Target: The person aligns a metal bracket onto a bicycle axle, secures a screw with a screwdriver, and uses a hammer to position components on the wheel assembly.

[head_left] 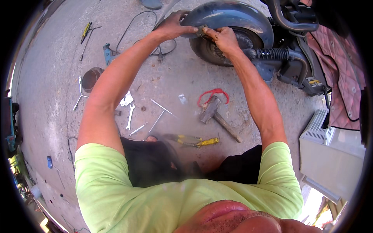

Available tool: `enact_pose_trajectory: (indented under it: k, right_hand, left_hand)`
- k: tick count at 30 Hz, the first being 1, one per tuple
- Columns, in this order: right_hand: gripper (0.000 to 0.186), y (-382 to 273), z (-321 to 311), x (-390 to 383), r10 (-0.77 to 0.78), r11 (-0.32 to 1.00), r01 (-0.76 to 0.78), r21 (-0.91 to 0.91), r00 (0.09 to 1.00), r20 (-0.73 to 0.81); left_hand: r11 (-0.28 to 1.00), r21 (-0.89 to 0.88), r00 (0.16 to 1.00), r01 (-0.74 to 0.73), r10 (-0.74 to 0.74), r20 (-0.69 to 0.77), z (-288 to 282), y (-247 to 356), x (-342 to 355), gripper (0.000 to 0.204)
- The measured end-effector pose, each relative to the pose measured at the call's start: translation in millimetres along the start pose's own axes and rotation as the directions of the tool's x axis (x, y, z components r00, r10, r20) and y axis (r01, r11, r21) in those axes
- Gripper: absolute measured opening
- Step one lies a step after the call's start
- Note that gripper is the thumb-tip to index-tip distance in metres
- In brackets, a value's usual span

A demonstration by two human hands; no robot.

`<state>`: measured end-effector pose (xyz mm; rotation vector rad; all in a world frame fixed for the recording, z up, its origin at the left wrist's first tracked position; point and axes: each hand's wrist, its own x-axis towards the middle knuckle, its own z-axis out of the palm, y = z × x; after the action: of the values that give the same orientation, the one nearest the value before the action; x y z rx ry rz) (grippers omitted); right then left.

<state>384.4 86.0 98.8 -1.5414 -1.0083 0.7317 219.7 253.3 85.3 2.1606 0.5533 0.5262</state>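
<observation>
Right hand [224, 39] pinches plate [201, 30] at 10 o'clock on wheel [212, 50]; left hand [175, 26] touches plate by thumb, finger grip indeterminable.

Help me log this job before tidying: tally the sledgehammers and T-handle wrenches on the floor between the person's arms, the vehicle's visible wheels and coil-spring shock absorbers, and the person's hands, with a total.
Sledgehammer: 1
T-handle wrench: 1
Wheel: 1
Coil-spring shock absorber: 1
Hands (left hand, right hand): 2
Total: 6
</observation>
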Motion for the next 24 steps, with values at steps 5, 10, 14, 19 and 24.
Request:
enact_pose_trajectory:
  k: [5,10,14,19,24]
  right_hand:
    - [0.039,4,-2,4,0.018,1.0,-0.018,-0.003,1.0,0.001]
    - [0.039,7,-2,5,0.027,0.999,-0.027,0.023,0.999,0.021]
    - [0.04,17,-4,11,0.036,0.999,-0.036,0.01,0.999,0.017]
    - [0.041,16,-6,10,0.05,0.999,-0.05,-0.012,0.998,0.029]
    - [0.04,6,-4,4,0.008,0.998,-0.013,0.058,0.997,0.071]
  left_hand:
    - [0.998,0.061,0.993,-0.035,0.041,-0.108,8,-4,1,0.093]
    - [0.997,0.07,0.993,-0.029,0.037,-0.115,10,-4,1,0.091]
    - [0.998,0.038,0.993,-0.042,0.046,-0.105,9,-2,1,0.09]
    - [0.996,0.078,0.993,-0.037,0.046,-0.112,9,-3,2,0.091]
    - [0.996,0.086,0.996,-0.025,0.032,-0.085,8,-5,3,0.09]
